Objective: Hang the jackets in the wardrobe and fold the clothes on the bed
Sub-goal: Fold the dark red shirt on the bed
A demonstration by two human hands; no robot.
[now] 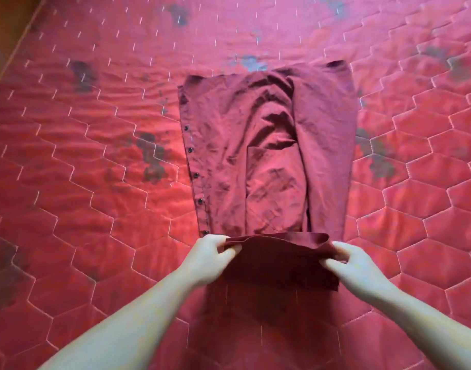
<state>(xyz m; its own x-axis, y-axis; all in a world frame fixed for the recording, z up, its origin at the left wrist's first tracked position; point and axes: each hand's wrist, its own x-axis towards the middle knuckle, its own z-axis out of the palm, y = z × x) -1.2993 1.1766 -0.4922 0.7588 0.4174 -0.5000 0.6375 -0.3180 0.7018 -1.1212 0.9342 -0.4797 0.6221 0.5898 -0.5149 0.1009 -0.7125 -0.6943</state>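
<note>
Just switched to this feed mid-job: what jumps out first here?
A dark red button-up shirt lies flat in the middle of the red quilted bedcover, black buttons down its left edge. At its near end, the left hand and right hand each pinch a corner, lifting that edge.

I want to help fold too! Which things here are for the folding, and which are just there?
For the folding: the dark red shirt, left hand and right hand pinching its near end.

Just there: the quilted red bedcover.
</note>
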